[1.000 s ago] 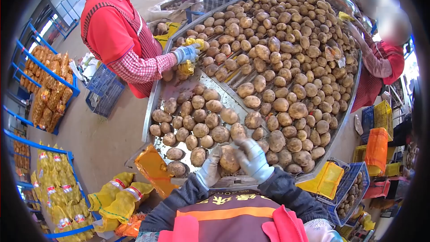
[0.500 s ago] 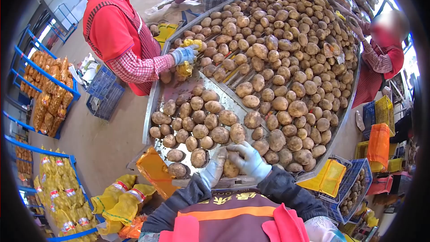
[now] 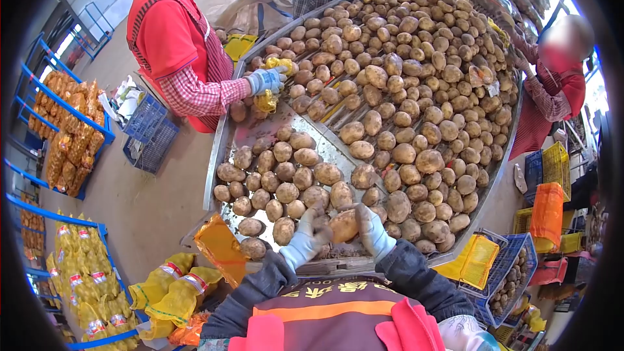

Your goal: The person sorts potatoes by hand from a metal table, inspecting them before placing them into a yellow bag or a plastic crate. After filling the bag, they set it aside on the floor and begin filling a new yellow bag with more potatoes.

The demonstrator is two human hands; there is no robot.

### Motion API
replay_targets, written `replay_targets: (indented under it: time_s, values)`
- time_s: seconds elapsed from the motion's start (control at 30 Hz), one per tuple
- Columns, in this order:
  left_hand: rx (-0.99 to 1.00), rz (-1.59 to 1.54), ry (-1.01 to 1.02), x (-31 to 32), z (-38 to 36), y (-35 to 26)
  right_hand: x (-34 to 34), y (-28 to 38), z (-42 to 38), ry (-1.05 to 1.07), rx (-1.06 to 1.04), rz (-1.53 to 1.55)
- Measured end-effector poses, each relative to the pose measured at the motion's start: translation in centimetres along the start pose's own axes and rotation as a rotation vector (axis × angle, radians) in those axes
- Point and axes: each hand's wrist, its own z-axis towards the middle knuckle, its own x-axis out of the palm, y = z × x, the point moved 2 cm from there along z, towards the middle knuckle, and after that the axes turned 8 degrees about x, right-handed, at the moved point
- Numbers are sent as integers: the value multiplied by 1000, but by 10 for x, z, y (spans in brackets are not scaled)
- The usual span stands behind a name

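Observation:
Just inside the near edge of the metal sorting table, a large brown potato (image 3: pixel 344 226) lies between my two gloved hands. My right hand (image 3: pixel 374 231) grips its right end, thumb and fingers curled around it. My left hand (image 3: pixel 307 237) is closed at its left end, the dirty fingertips slightly blurred. Both gloves are pale blue-white and soiled. Around my left hand are several loose potatoes, including one potato (image 3: pixel 284 231) right beside its fingers. A large heap of potatoes (image 3: pixel 422 110) spreads over the slatted part beyond my hands.
A co-worker in red (image 3: pixel 172 45) at the left holds a yellow net in a gloved hand. Another person (image 3: pixel 552 91) stands at the right edge. Orange crate-like sheeting (image 3: pixel 221 247), yellow net sacks (image 3: pixel 175 292) and a blue crate (image 3: pixel 513 279) flank the near side.
Both my hands have moved slightly up and apart, and the potato between them now shows more fully. The co-worker at the far side has shifted, with something yellow now in hand.

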Motion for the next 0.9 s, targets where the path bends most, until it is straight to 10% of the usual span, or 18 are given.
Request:
replay_targets:
  time_s: [0.07, 0.27, 0.33, 0.47, 0.53, 0.6, 0.63, 0.73, 0.83, 0.9]
  values:
    - [344, 409, 317, 15, -2, -19, 1, -10, 6, -98, 20, -67]
    - [43, 231, 232, 41, -1, -68, -4, -4, -6, 62, 136, -9]
    - [-33, 202, 201, 42, 0, -61, 9, -3, -10, -287, -492, -685]
    - [-285, -179, 199, 36, -16, -41, -10, 13, -21, -312, 44, -271]
    - [-344, -287, 138, 43, -16, -38, -20, 3, -22, -318, -33, -132]
    - [-297, -281, 194, 48, -17, -31, -7, 17, -40, -385, -641, -876]
    - [-316, -243, 225, 56, -17, -36, -16, 13, -46, -297, -282, -578]
    - [-420, -283, 270, 75, -16, -29, -68, -14, -40, -443, -135, 216]
    - [-107, 33, 220, 104, -14, 0, -59, -4, -73, -382, -28, 343]
    - [99, 146, 666, 134, -16, -4, -86, -36, -87, -398, -63, 284]
